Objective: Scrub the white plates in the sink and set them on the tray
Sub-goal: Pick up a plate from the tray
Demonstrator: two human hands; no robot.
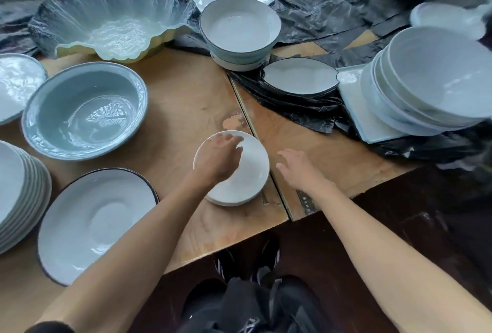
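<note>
Our left hand (219,158) lies with relaxed fingers over the small white plate (247,175) on the wooden table (173,98), our right hand (298,170) hovers open just beside it, and bowl stacks (436,90) surround us.

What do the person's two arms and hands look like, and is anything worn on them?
Both forearms are bare up to the bottom edge of the picture. The left hand and the right hand wear no gloves, and no ring, watch or bracelet shows on either. A dark sleeve edge shows near the left elbow at the bottom left corner. No sleeve shows on the right arm.
</note>
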